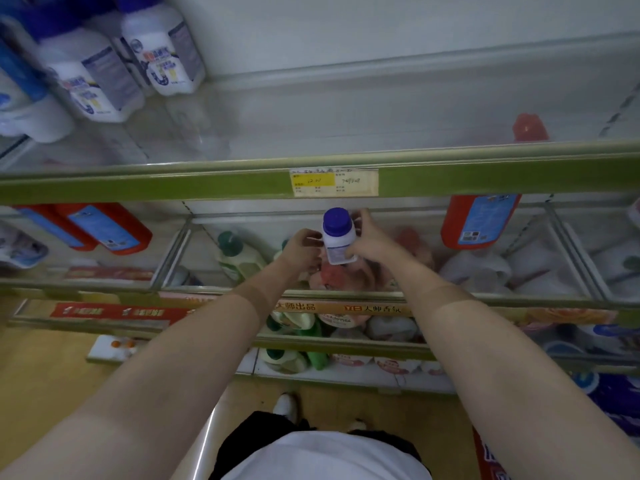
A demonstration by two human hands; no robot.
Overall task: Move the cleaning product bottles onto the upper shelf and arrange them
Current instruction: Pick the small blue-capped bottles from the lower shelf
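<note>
A small white bottle with a blue cap [336, 235] is held upright just below the green front rail of the upper shelf [207, 183]. My right hand [372, 240] grips its right side, fingers curled round the body. My left hand [304, 249] holds its left side, fingers against the label. Several white bottles with blue caps [159, 50] stand at the far left of the upper shelf. The rest of that shelf's glass surface is bare except for a red-capped bottle [529, 128] at the right.
Below, glass-divided compartments hold red bottles [110, 226], a green-capped bottle [237, 254] and pink packs [343, 275]. A big red bottle [479, 220] stands to the right. A price tag [334, 182] sticks on the rail. Lower shelves carry more goods; the yellow floor is underneath.
</note>
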